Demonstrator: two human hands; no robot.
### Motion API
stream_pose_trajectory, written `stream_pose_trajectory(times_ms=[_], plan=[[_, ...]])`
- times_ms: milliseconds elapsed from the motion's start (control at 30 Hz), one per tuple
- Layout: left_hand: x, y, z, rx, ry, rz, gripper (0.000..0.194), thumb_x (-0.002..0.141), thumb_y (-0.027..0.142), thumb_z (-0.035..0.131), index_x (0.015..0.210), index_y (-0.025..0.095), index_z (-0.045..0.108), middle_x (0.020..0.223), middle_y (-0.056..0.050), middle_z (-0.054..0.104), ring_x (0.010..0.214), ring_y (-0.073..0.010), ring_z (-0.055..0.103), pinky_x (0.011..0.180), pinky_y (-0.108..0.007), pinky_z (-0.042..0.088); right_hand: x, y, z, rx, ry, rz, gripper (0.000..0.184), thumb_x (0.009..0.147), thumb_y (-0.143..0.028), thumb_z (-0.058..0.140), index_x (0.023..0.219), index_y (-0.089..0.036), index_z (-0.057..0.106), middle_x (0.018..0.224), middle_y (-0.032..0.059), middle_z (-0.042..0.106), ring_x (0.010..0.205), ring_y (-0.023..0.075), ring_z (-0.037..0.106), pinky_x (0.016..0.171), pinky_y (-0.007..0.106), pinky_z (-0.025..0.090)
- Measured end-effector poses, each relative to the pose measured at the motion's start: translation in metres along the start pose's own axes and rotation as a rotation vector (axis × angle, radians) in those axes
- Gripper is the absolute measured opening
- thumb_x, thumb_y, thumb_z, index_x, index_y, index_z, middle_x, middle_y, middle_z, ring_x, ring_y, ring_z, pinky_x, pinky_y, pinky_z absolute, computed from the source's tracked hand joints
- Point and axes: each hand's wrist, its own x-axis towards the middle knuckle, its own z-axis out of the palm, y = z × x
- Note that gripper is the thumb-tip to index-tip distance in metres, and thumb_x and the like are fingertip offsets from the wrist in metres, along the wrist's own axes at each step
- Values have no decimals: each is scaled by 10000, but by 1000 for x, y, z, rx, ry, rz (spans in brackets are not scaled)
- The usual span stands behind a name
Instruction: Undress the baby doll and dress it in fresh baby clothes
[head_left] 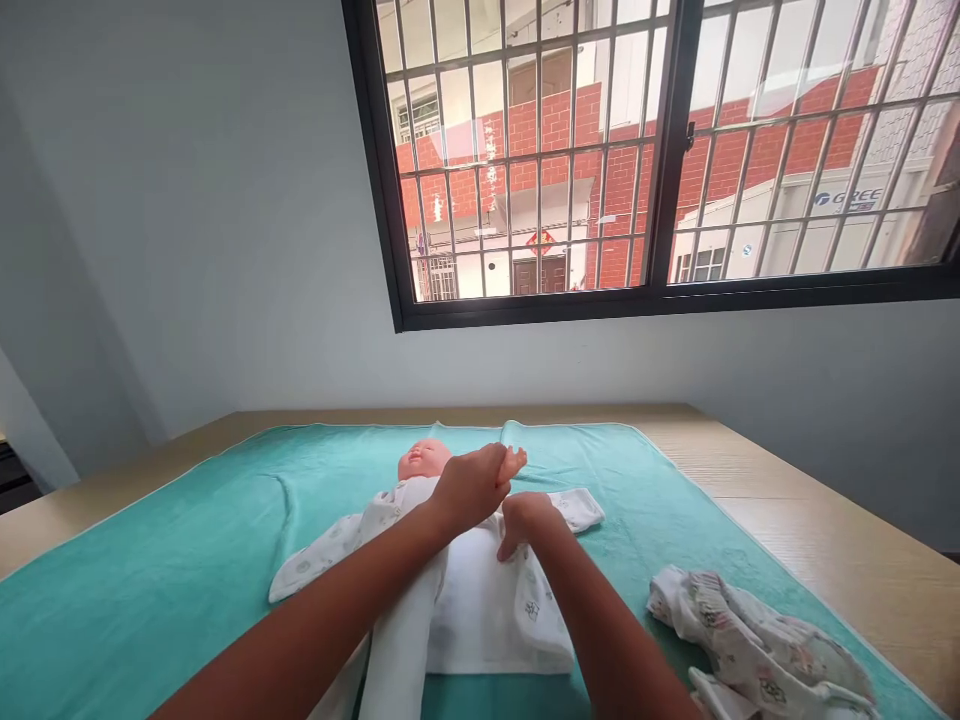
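A baby doll [424, 457] lies on its back, its head away from me. My left hand [469, 487] is closed around one of its arms, and the doll's small hand [513, 463] sticks out beyond my fingers. Under the doll a white printed baby shirt [499, 625] is spread out. One sleeve [315, 562] reaches out to the left and the other sleeve [581, 508] to the right. My right hand [527, 520] is closed on the shirt's right side near the sleeve opening; its fingertips are partly hidden. My left forearm covers part of the doll's body.
A turquoise blanket [187, 540] covers much of the wooden table [817, 510]. Crumpled white printed baby clothing [765, 640] lies at the front right. Behind the table are a grey wall [225, 250] and a barred window with a black frame [525, 312].
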Motion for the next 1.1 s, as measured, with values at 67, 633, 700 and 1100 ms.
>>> stream_pose_trajectory(times_ms=[67, 633, 700, 1100], plan=[[0, 0, 2, -15, 1, 20, 192, 907, 193, 417, 1078, 227, 499, 918, -32, 639, 788, -181, 614, 598, -276, 397, 0, -4, 2, -46, -6, 48, 336, 319, -78, 849, 522, -221, 623, 617, 29, 639, 994, 422, 653, 944, 563, 450], [13, 12, 9, 59, -224, 248, 365, 801, 188, 513, 1157, 265, 512, 957, -41, 702, 797, -263, 673, 593, -302, 424, -43, 50, -78, 574, 27, -90, 156, 705, -259, 699, 774, -170, 591, 576, -21, 550, 516, 94, 500, 484, 210, 392], [13, 11, 12, 64, -241, 250, 358, 820, 213, 500, 1172, 272, 505, 976, -42, 709, 818, -273, 680, 610, -311, 435, -42, 52, -79, 621, 69, -81, 192, 723, -311, 710, 785, -174, 590, 553, -32, 523, 490, 86, 459, 457, 207, 341], [2, 4, 18, -13, -244, 90, 219, 937, 356, 377, 1054, 219, 502, 870, -53, 695, 750, -231, 657, 610, -290, 414, -58, 40, -94, 1049, 85, -281, 375, 742, -509, 731, 826, -224, 503, 702, -52, 502, 606, 87, 457, 567, 219, 399]])
